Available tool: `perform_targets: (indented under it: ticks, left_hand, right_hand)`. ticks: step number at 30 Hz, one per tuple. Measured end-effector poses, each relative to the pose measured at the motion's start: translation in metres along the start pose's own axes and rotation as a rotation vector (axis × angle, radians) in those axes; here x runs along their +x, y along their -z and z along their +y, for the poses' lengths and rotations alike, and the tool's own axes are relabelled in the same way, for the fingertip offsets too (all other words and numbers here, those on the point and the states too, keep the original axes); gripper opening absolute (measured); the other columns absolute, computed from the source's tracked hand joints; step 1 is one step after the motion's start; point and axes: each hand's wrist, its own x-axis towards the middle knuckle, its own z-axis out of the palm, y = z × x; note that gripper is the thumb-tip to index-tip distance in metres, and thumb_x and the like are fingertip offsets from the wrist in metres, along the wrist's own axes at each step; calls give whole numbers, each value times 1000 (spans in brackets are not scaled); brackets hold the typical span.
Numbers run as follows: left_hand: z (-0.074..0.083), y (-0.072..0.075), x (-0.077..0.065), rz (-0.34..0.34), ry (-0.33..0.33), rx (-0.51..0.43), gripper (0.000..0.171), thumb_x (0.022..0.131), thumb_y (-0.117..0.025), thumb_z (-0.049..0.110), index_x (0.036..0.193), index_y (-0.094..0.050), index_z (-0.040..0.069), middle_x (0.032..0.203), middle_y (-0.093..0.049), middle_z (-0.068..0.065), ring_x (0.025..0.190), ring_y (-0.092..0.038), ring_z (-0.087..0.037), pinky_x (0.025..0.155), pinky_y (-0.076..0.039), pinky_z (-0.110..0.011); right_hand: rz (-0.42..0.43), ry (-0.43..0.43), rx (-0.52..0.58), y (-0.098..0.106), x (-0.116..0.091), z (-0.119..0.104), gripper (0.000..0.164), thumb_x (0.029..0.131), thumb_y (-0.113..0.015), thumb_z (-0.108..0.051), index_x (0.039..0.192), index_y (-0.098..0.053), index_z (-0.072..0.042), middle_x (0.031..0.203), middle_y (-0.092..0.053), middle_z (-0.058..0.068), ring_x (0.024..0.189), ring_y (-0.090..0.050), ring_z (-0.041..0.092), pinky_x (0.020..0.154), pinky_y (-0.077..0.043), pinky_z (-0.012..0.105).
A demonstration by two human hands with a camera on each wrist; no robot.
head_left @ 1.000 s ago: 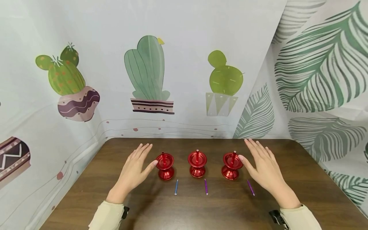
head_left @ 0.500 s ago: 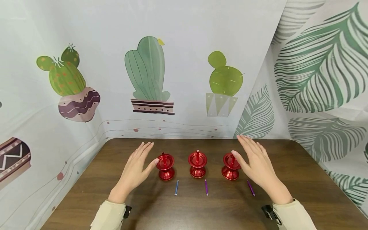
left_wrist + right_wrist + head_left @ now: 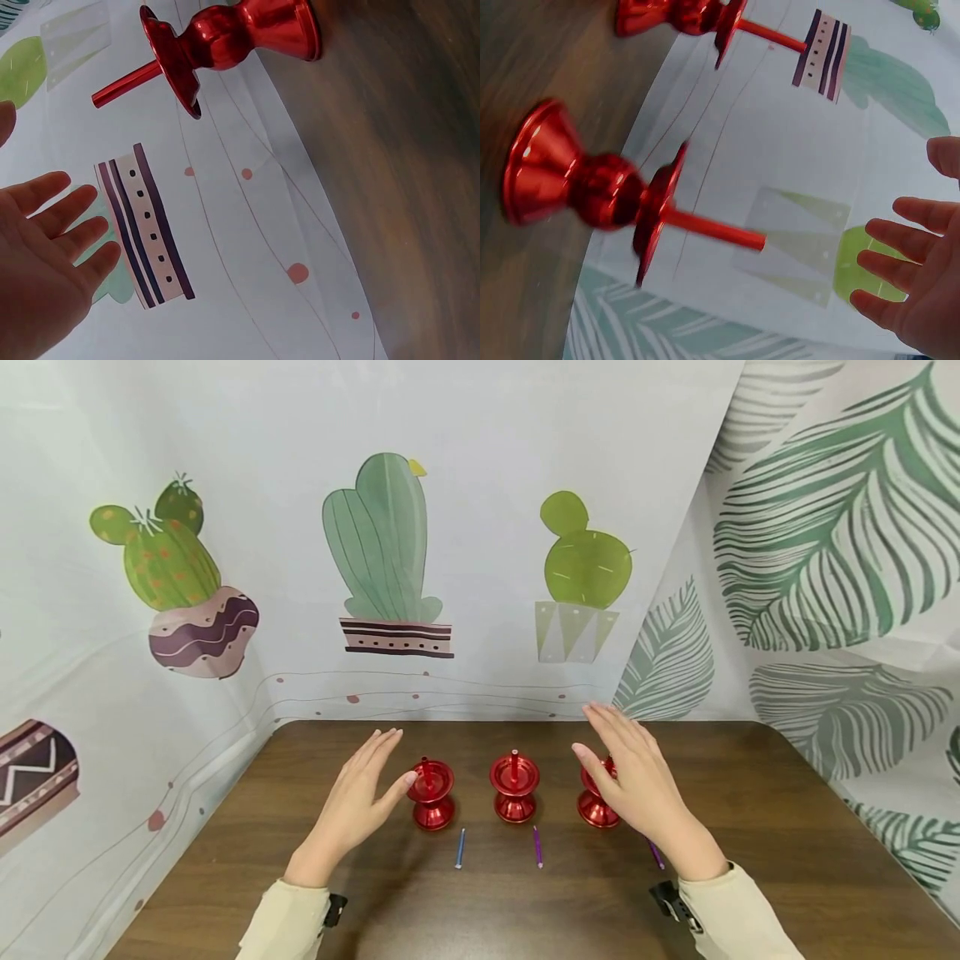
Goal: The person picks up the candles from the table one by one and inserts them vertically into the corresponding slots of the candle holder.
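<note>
Three shiny red candle holders stand upright in a row: left (image 3: 432,812), middle (image 3: 514,807) and right (image 3: 597,810). Each has a wide dish with a thin red tube rising from it. My left hand (image 3: 343,814) hovers beside the left holder, fingers straight and holding nothing; its thumb overlaps the dish in the head view. My right hand (image 3: 643,785), also straight-fingered and without anything in it, covers part of the right holder. In the right wrist view a gap separates these fingers from the nearer holder (image 3: 607,191).
On the brown table (image 3: 495,910), before the holders, lie a thin blue candle-like stick (image 3: 460,849), a purple one (image 3: 537,847) and another purple one (image 3: 657,856) partly behind my right hand. A white cloth (image 3: 480,527) printed with cacti hangs behind the table.
My right hand has moved left over the right holder and now hides part of it and of the right purple stick. My left hand has barely moved.
</note>
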Motion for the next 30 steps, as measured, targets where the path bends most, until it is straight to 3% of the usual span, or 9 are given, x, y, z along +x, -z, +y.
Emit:
perform_targets:
  ticks: [21, 30]
  left_hand:
    - [2, -3, 6, -62, 4, -96, 67, 89, -69, 29, 145, -40, 5, 148, -41, -14, 141, -27, -35, 108, -24, -63]
    - [-7, -9, 7, -116, 23, -157, 68, 88, -71, 25, 144, -40, 3, 148, -40, -17, 141, -25, -37, 110, -24, -59]
  right_hand:
    - [-93, 25, 171, -28, 18, -53, 57, 95, -60, -28, 143, -43, -3, 145, -46, 12, 136, -39, 32, 110, -28, 51]
    - [-188, -13, 283, -47, 16, -77, 56, 96, -57, -36, 145, -43, -12, 145, -46, 11, 136, -40, 29, 109, -31, 52]
